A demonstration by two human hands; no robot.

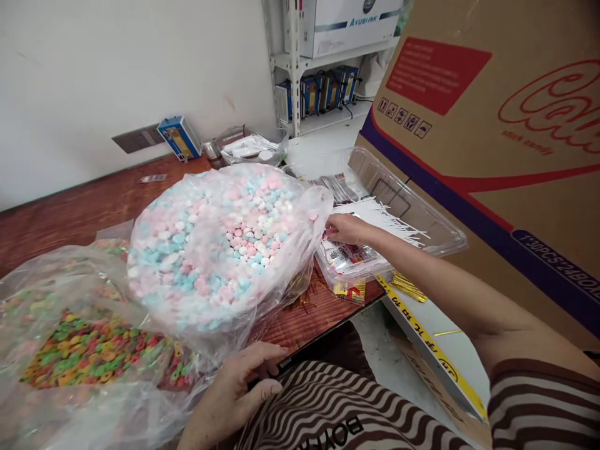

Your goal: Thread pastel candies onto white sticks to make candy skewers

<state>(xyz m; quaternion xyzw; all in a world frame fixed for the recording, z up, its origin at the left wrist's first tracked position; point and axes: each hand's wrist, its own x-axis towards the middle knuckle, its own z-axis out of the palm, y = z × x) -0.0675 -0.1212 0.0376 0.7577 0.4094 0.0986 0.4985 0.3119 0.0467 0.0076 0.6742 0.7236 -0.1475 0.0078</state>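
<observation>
My right hand (345, 229) reaches into a clear plastic tray (349, 273), its fingers curled at a patch of coloured print; what they grip is too small to make out. Printed packets (354, 256) and thin white sticks (375, 215) lie around it in the tray. By the table's front edge, my left hand (239, 384) rests with thumb and fingers apart, holding nothing visible. Beside my right hand a large clear bag of pastel pink, blue and white candies (253, 240) stands open. A second bag, of colourful ring-shaped pieces (98, 350), is at the left.
A big cardboard box (469, 156) leans up at the right. Gold ties (407, 287) lie near yellow printed tape (422, 340) below the tray. At the back are a blue boxed device (179, 139), a basket of white items (253, 149) and a metal shelf (323, 122).
</observation>
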